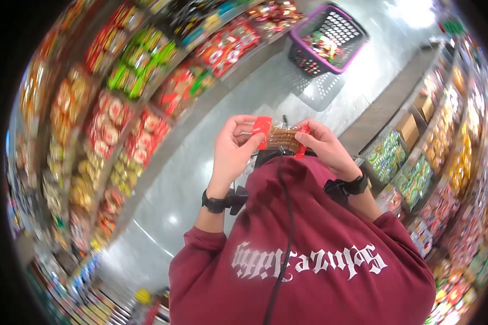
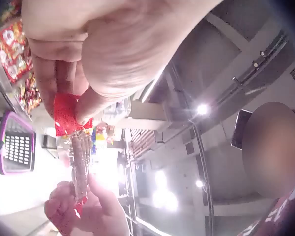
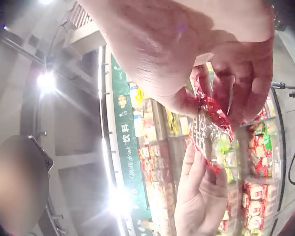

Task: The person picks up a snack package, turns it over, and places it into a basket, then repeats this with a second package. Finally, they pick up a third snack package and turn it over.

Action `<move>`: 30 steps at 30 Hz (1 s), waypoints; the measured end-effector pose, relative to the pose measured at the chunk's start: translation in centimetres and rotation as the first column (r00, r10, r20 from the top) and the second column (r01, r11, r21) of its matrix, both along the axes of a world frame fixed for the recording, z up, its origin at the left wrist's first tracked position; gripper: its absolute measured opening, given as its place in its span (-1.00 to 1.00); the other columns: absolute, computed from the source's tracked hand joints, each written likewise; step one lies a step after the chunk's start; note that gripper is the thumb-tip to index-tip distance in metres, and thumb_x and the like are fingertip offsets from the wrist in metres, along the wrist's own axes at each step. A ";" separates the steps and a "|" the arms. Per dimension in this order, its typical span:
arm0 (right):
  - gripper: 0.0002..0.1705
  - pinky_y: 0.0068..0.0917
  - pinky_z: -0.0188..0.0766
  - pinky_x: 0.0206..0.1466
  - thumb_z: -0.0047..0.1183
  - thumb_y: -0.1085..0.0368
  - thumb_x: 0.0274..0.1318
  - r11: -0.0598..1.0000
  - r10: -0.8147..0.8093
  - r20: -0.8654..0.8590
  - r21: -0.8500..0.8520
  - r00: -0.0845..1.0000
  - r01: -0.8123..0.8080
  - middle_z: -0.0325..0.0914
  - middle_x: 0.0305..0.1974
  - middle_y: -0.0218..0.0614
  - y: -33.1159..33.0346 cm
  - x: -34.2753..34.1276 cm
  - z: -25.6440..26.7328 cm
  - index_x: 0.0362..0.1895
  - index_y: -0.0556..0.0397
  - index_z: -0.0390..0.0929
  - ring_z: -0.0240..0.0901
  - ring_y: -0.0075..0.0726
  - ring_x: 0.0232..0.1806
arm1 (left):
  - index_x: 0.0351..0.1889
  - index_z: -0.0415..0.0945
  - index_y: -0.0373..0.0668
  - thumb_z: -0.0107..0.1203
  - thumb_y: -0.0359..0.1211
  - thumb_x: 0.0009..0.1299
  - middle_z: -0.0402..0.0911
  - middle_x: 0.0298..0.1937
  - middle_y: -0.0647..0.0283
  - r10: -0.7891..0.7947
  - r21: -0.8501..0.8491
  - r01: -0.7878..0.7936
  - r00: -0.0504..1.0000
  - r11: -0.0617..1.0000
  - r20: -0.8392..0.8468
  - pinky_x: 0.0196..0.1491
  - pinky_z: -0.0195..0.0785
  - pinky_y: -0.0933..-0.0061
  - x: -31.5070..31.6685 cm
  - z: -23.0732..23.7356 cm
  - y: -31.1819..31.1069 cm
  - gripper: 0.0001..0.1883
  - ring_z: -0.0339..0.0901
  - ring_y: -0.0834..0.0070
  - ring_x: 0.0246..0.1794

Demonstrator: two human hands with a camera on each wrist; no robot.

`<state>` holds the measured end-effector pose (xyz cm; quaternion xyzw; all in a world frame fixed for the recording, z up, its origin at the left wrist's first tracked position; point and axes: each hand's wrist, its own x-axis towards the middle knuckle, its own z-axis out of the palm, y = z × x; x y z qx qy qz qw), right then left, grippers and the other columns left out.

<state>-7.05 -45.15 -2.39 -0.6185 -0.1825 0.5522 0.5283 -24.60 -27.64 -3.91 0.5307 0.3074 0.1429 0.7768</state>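
Observation:
A small clear packet [image 1: 283, 138] with red ends and brown sticks inside is held level between both hands in front of the chest. The left hand [image 1: 237, 149] pinches its wider red end between thumb and fingers. At the other red end, the right hand [image 1: 326, 147] grips with thumb and curled fingers. In the left wrist view the red end [image 2: 66, 115] lies under the left thumb, and the brown contents [image 2: 80, 167] stretch to the right hand [image 2: 91, 211]. The right wrist view has the crinkled red end [image 3: 214, 112] in the right hand, the left hand [image 3: 199, 196] at the opposite end.
A black basket with a purple rim [image 1: 348, 69] stands on the floor ahead, colourful packets inside. Shelves of packaged snacks [image 1: 146, 54] line the left side, and more stocked shelves [image 1: 412, 173] run along the right. A black cable [image 1: 290, 216] hangs down the maroon sweatshirt.

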 end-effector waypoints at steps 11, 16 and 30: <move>-0.78 -0.51 0.53 -0.02 0.09 0.29 0.45 0.950 0.311 0.176 -0.045 0.934 -0.308 0.64 -0.16 -0.38 4.4 1.7 0.9 0.04 0.13 0.56 0.56 -0.58 -0.13 | 0.28 0.47 -0.30 0.18 -0.61 0.48 0.76 0.01 0.18 0.117 -0.126 -0.115 0.993 0.985 0.004 0.08 0.57 0.51 -3.6 -1.0 -1.8 -0.60 0.70 0.54 -0.03; -0.84 -0.57 0.51 -0.13 0.07 0.33 0.50 0.987 0.157 0.176 -0.004 0.972 -0.159 0.58 -0.19 -0.40 1.6 7.3 0.2 0.03 0.14 0.52 0.52 -0.64 -0.25 | 0.17 0.47 -0.31 0.16 -0.59 0.50 0.76 0.00 0.14 -0.022 -0.087 0.021 1.000 0.996 -0.014 -0.02 0.60 0.55 4.5 -0.5 -0.9 -0.69 0.72 0.55 -0.05; -0.80 -0.66 0.43 -0.22 0.07 0.25 0.52 0.966 -0.252 0.093 0.078 0.963 0.245 0.56 -0.23 -0.50 -11.1 30.7 -0.7 0.03 0.10 0.54 0.43 -0.73 -0.28 | 0.29 0.32 -0.26 0.21 -0.50 0.49 0.60 0.08 0.14 -0.331 0.007 0.333 0.939 0.943 -0.090 -0.15 0.63 0.50 35.2 1.6 -9.7 -0.55 0.66 0.58 -0.14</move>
